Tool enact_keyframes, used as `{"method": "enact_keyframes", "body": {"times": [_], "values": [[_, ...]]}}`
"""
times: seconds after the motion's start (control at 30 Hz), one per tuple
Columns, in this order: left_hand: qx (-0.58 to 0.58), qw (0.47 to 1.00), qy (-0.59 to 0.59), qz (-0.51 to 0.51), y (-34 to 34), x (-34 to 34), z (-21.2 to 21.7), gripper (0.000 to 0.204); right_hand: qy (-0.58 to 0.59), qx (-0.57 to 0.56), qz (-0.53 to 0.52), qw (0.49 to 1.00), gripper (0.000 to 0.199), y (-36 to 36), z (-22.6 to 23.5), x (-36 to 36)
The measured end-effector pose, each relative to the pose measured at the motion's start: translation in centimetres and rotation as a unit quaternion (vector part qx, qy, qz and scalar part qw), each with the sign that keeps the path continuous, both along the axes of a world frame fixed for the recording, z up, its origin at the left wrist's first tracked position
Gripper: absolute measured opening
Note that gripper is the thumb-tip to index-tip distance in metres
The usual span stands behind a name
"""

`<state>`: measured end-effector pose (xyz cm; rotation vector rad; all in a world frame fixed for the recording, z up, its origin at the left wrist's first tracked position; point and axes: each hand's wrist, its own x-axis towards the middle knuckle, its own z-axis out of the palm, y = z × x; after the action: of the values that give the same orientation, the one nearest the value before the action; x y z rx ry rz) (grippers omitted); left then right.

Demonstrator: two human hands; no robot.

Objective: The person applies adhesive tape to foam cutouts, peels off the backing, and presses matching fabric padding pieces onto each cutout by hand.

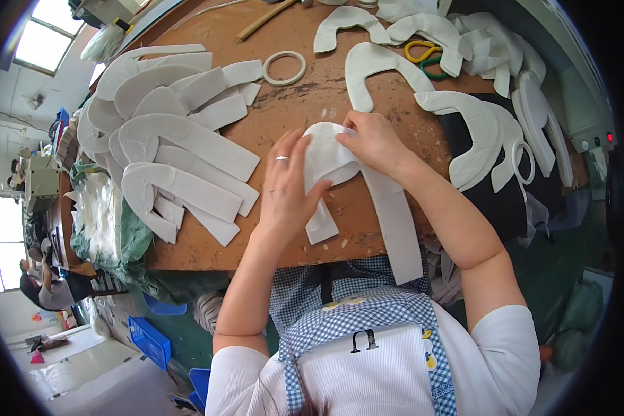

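In front of me on the brown worktable lies a white U-shaped padded piece, its curved end away from me. One long leg of it hangs over the table's front edge. My left hand rests along its left side, fingers stretched out and thumb apart. At the top right of the curve, my right hand pinches the edge between thumb and fingers. The fingertips partly hide what lies under them.
Overlapping white U-shaped pieces cover the table's left side. A tape roll, a wooden stick and scissors with yellow and green handles lie farther back. More curved white pads are at right. A person sits far left.
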<state>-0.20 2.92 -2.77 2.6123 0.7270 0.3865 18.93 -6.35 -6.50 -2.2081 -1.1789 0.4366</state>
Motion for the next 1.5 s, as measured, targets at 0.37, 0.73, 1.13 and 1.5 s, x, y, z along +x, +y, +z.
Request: {"method": "enact_keyframes", "body": {"times": [0.37,0.73,1.13,1.5], "values": [[-0.008,0.965,0.058,-0.258,-1.5,2.2,-3.5,0.064,0.215,0.123,-0.161,0.956,0.033,-9.3,0.7,-3.2],[0.092,0.951,0.076,-0.284,-1.9,2.0,-4.2,0.065,-0.075,0.023,-0.121,0.99,0.035,-7.5,3.3,-3.3],[0.069,0.996,0.02,-0.051,0.0,1.1,-7.1,0.063,-0.167,-0.008,0.052,0.985,0.092,-7.7,-1.8,-7.5],[0.015,0.985,-0.164,0.045,-1.0,1.4,-5.8,0.055,-0.102,0.087,-0.06,0.989,0.045,-7.0,-0.2,-3.9]]}}
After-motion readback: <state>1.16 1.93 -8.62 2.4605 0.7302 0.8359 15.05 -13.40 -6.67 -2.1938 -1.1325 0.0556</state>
